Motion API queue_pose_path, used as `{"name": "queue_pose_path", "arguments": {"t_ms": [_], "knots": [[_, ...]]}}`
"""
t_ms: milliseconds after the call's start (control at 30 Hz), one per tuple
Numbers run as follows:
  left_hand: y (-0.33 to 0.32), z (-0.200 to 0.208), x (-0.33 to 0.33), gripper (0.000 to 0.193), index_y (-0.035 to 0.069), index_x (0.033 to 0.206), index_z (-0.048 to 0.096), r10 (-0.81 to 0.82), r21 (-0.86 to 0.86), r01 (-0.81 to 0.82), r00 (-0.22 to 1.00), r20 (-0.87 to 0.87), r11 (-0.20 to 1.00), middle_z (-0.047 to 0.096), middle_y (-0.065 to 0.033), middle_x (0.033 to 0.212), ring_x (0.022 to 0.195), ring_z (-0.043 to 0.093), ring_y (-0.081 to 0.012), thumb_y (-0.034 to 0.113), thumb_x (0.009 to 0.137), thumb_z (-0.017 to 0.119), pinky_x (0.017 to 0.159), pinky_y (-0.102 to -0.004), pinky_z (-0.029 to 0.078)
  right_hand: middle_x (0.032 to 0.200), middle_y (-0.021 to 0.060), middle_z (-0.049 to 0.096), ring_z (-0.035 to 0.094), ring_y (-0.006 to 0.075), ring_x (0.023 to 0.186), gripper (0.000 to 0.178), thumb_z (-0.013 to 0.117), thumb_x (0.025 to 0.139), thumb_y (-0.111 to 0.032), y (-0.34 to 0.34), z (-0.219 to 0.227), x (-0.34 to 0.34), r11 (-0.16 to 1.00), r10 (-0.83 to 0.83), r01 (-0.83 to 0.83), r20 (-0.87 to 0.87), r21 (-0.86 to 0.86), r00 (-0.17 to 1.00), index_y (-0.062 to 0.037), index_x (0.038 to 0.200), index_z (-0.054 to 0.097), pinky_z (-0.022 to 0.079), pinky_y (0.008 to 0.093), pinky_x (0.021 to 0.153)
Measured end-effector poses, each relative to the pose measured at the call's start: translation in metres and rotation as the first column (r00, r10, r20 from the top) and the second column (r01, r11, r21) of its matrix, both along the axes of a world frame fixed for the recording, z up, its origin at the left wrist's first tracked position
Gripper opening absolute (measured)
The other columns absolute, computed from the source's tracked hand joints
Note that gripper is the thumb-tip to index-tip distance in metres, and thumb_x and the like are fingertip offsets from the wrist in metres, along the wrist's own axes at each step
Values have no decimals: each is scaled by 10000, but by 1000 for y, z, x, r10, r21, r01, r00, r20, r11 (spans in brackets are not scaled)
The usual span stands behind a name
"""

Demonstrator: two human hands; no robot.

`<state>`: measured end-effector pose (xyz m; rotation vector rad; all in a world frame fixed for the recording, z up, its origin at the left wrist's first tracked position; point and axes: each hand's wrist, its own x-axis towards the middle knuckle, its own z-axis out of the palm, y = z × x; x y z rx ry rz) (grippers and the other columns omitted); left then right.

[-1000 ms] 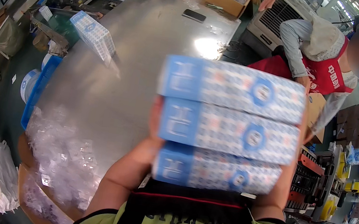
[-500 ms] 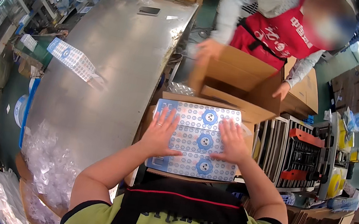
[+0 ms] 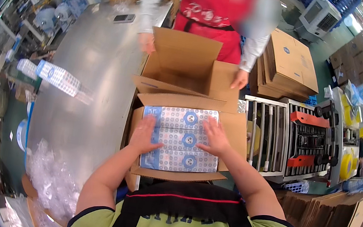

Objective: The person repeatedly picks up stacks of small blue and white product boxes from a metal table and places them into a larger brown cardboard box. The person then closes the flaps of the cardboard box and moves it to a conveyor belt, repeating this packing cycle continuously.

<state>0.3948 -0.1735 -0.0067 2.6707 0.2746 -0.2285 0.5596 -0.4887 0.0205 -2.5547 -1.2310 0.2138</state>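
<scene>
Both my hands lie flat and open on top of the blue-and-white packs (image 3: pixel 181 138), pressing rather than gripping: my left hand (image 3: pixel 144 135) sits at their left edge, my right hand (image 3: pixel 213 137) on the upper right. A second ago I held this stack up in front of my chest; now it sits down inside the open cardboard box (image 3: pixel 235 130) under my palms, flaps spread, so I judge the load is in and only needs settling.

Just beyond my fingers a co-worker in a red apron holds a second open box (image 3: pixel 185 59) by its sides. Left of my left hand runs the steel table (image 3: pixel 86 84), with another pack (image 3: pixel 56 77) lying on it. Right of my right hand stands the roller conveyor (image 3: pixel 265 136).
</scene>
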Motion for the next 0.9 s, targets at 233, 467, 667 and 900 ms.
{"name": "queue_pose_path", "arguments": {"t_ms": [233,467,667,900], "knots": [[6,-68,4,1003,-63,1518,80,354,-496,-338,933,-65,800,340,-298,1498,1380,375,-399,508,901,626,1133,-385,310,1186,293,619,611,432,1079,841,661,863,-431,-159,-43,-6,548,-822,836,-171,20,543,-11,1485,283,487,490,923],[-14,114,34,860,10,1423,422,-232,-729,87,968,-100,679,522,-246,1329,1253,507,-340,556,819,700,1061,-448,405,1089,290,651,637,442,987,855,534,937,-433,-65,88,-33,837,-509,374,-318,-400,800,-11,1529,84,499,499,873],[-98,102,100,1166,68,1535,192,-638,-462,441,493,-591,769,402,-308,1444,1369,386,-375,515,663,823,1114,-414,354,1227,258,613,599,462,1082,821,538,948,-408,-20,1,2,845,-408,177,-396,-504,822,12,1520,126,458,465,975],[-71,-51,40,1054,-13,1515,139,323,-604,-125,918,230,787,222,-267,1547,1394,348,-359,300,766,811,1122,-425,331,1414,192,448,420,372,1314,611,580,911,-376,-36,46,22,944,-316,327,403,42,859,-45,1402,427,303,508,1118]]}}
